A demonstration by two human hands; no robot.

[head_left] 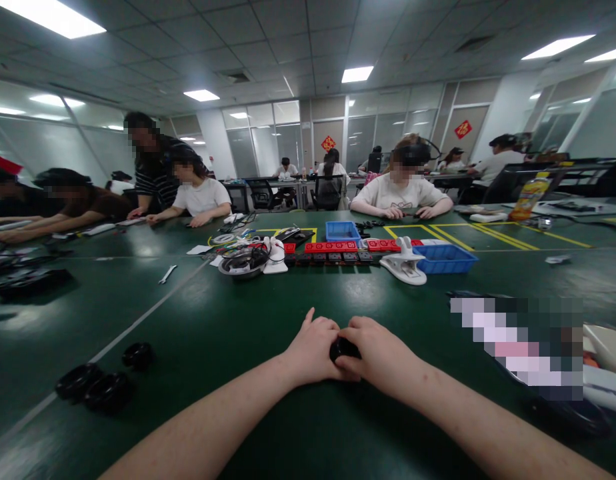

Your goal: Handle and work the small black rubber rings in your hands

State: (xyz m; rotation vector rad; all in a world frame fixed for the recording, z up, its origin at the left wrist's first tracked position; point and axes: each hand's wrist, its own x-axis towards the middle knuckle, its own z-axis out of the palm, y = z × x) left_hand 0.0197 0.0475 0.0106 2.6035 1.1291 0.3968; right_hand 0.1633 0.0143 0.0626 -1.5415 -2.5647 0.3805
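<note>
Both hands meet over the green table in the middle of the view. Between them is a small black rounded part (pixel 344 349), mostly covered by fingers. My right hand (pixel 373 347) wraps round it from the right, thumb below and fingers over the top. On its other side my left hand (pixel 315 350) is curled against it, with one finger sticking up. Several black ring-shaped parts lie to the left: one black ring (pixel 137 355) a little apart, the others, such as this black cup-like ring (pixel 108 392), touching or nearly touching.
Beyond my hands stand a row of red and black blocks (pixel 331 252), a white clip (pixel 405 261), a blue bin (pixel 445 259) and a bundle of wires (pixel 245 257). A wrench (pixel 167 274) lies left. Across the table a person (pixel 402 183) works. A bottle (pixel 531 197) stands right.
</note>
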